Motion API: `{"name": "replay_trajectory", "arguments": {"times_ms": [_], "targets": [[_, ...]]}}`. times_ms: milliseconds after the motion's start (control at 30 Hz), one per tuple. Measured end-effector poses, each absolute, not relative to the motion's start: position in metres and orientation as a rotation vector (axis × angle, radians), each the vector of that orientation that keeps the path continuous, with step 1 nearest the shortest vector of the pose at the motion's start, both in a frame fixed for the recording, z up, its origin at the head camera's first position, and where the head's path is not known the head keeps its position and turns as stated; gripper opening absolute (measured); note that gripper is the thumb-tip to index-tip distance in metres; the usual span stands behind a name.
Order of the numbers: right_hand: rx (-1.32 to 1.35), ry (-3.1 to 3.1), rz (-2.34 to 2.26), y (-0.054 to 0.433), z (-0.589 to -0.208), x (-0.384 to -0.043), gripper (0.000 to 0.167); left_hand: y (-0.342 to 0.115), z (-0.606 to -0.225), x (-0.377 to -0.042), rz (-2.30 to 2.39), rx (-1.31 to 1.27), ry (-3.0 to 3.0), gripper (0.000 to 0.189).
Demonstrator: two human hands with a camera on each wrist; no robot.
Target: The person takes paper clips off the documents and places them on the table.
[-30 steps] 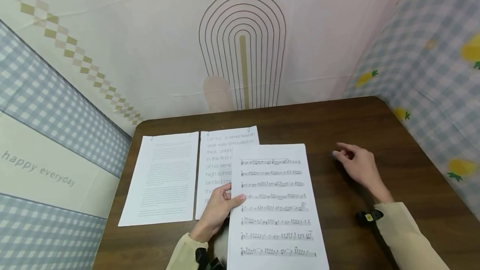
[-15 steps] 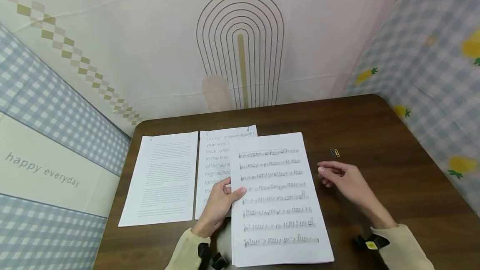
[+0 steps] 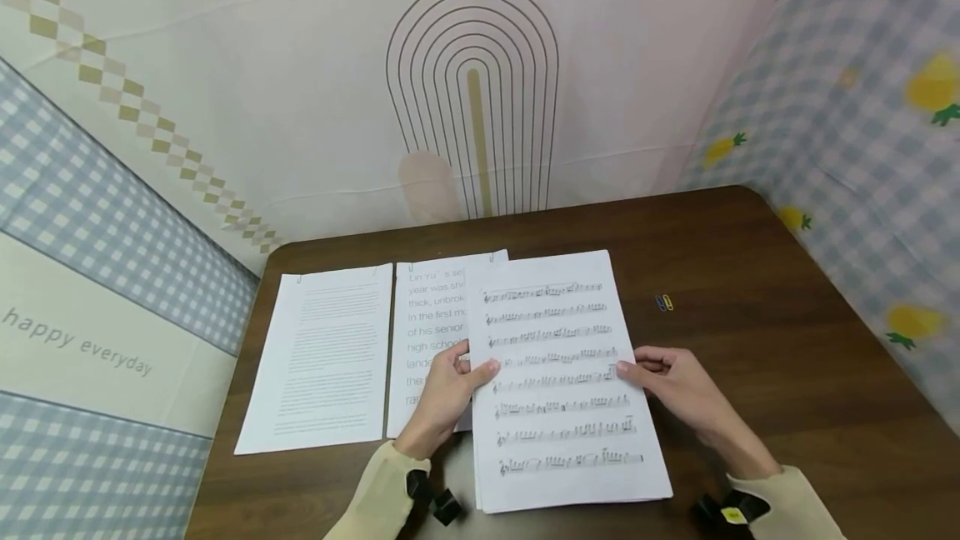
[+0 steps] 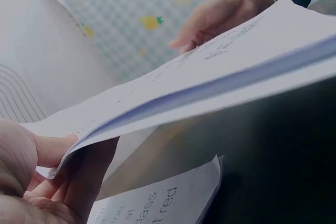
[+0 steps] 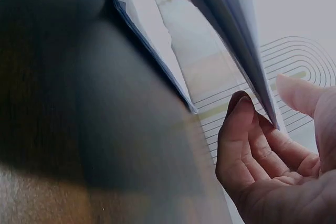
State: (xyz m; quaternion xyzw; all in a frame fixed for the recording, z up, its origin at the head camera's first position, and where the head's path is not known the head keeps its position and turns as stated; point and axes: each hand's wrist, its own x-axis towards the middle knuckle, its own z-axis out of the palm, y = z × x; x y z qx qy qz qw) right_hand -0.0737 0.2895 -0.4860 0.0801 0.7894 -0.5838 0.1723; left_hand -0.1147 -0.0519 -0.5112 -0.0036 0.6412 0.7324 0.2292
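A stack of printed sheet music is raised off the table at a tilt, its layers slightly parted along the edge in the left wrist view. My left hand grips its left edge, thumb on top and fingers beneath. On the opposite edge, my right hand has its thumb over the top page, with curled fingers behind the sheets in the right wrist view. Two paper clips, one blue and one yellow, lie on the table beyond the right hand.
Two other clipped paper stacks lie at the left: a small-print text and a large-print text, partly covered by the sheet music. Dark wooden table surrounds them. Patterned cloth hangs behind and at both sides.
My right hand has left the paper clips, moving left and nearer to me, to the sheet music's right edge. The left hand has lifted the stack slightly away from me.
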Motion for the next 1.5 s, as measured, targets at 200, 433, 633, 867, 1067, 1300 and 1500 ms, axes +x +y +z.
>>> {"name": "replay_trajectory", "arguments": {"times_ms": [200, 433, 633, 867, 1067, 1300, 1500], "targets": [[0.281, 2.237, -1.658, 0.294, -0.489, -0.070, 0.049, -0.040, -0.509, -0.123, 2.048, -0.009, 1.759, 0.042], [0.330, 2.219, -1.707, 0.298, -0.488, -0.065, 0.053, -0.026, -0.503, -0.133, 2.064, 0.016, 1.758, 0.041], [0.379, 2.276, -1.743, 0.299, -0.486, -0.065, 0.049, -0.016, -0.503, -0.139, 2.049, 0.026, 1.795, 0.039], [0.400, 2.304, -1.741, 0.309, -0.486, -0.073, 0.049, -0.014, -0.504, -0.142, 1.946, 0.043, 1.886, 0.036], [0.436, 2.359, -1.687, 0.325, -0.490, -0.085, 0.052, -0.031, -0.495, -0.142, 1.899, 0.026, 1.990, 0.030], [0.402, 2.378, -1.638, 0.341, -0.504, -0.102, 0.053, -0.061, -0.484, -0.139, 1.674, 0.036, 2.565, 0.021], [0.401, 2.419, -1.548, 0.346, -0.511, -0.115, 0.050, -0.094, -0.484, -0.139, 1.258, -0.020, 3.037, 0.017]]}}
